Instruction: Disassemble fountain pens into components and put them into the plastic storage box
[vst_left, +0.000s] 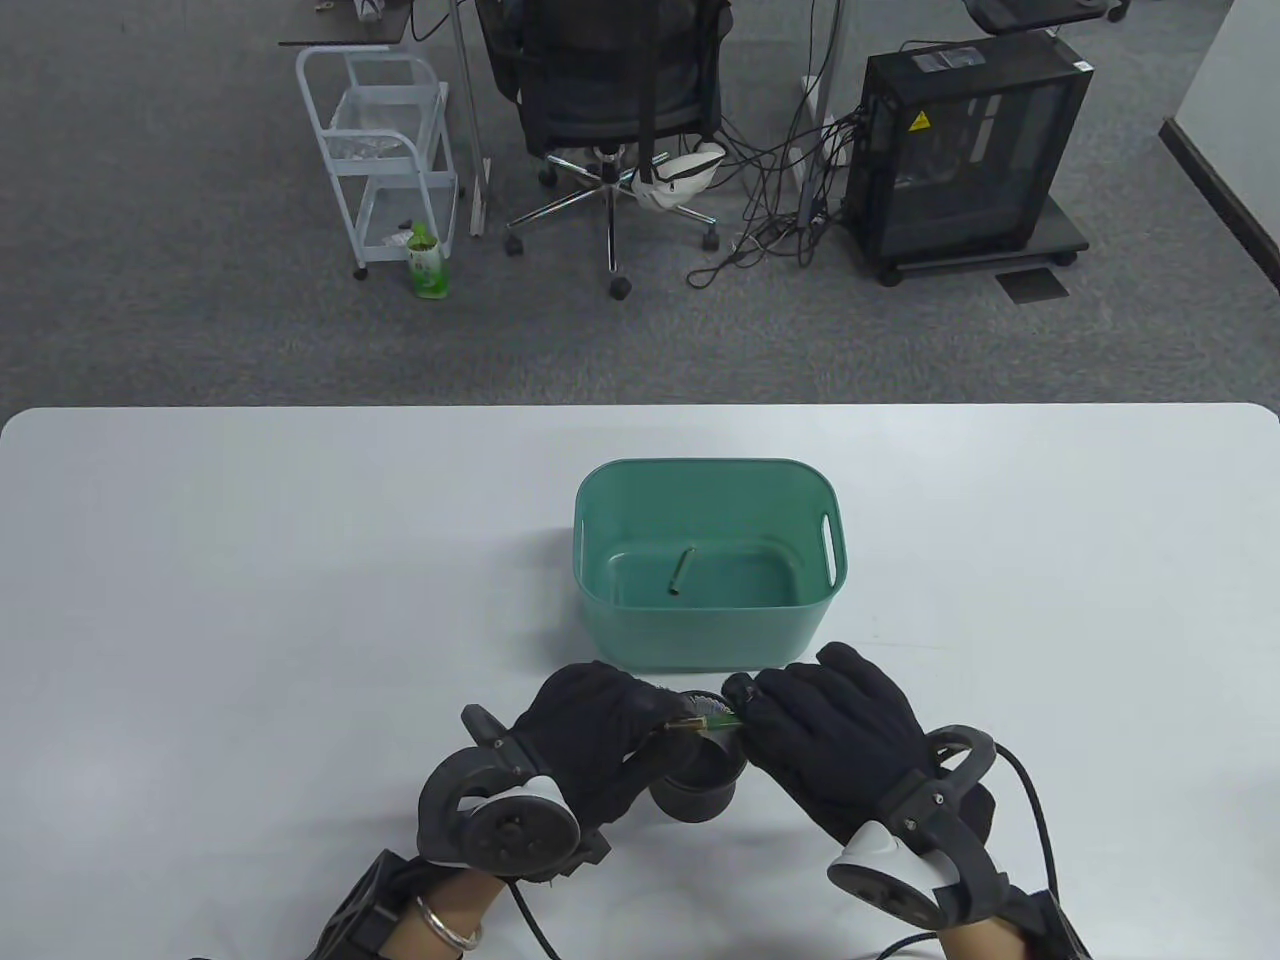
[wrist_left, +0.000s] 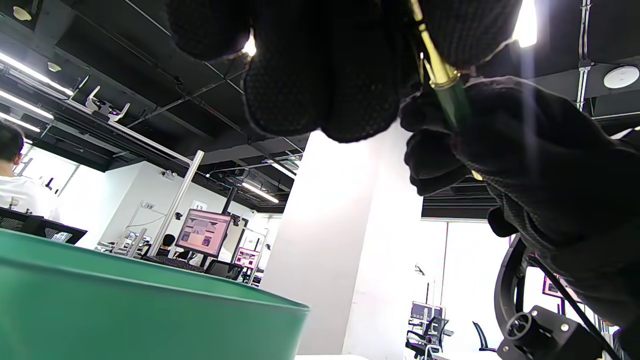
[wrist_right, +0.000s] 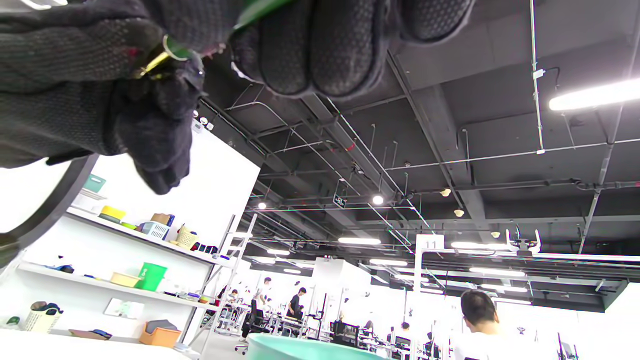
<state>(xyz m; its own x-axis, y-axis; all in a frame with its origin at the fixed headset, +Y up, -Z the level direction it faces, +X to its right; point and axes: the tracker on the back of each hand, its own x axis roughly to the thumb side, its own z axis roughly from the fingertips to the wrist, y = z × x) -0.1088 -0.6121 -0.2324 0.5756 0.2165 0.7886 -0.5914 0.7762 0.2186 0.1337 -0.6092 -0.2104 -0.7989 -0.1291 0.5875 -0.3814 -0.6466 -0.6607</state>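
A green fountain pen (vst_left: 708, 722) with gold trim is held level between both hands, just in front of the teal plastic storage box (vst_left: 830, 585). My left hand (vst_left: 662, 728) pinches its gold end and my right hand (vst_left: 752, 706) grips its green end. In the left wrist view the pen (wrist_left: 446, 82) shows a gold section meeting a green barrel between the gloved fingers (wrist_left: 320, 70). The right wrist view shows the pen's gold ring (wrist_right: 162, 54) under curled fingers (wrist_right: 320, 45). One olive tube-shaped pen part (vst_left: 682, 572) lies on the box floor.
A black cup (vst_left: 702, 786) stands on the white table (vst_left: 250, 600) directly under the held pen, between my wrists. The box wall (wrist_left: 125, 300) fills the lower left of the left wrist view. Beyond the table's far edge are an office chair (vst_left: 610, 100), a cart and a computer tower.
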